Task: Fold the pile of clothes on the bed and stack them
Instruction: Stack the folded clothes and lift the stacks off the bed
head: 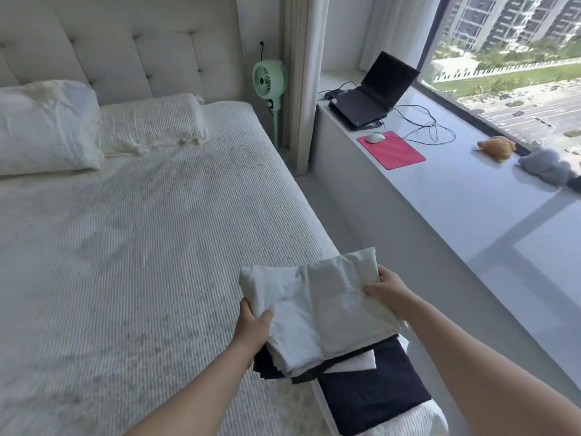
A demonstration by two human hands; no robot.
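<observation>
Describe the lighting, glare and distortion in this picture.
Head view: daylight from the window at right; glare on the glossy sill; wide-angle lens bends the bed edge and forearms; both hands' grip on the white garment shows clearly.

bedroom, home | bed (141,215) | pillow (44,127) | tufted headboard (125,42)

Tufted pale headboard (125,42) against the wall. Right of it, a green pedestal fan (269,77), then a curtain (303,73). Further right, a grey window ledge (456,196) below a daylit window (518,58).
</observation>
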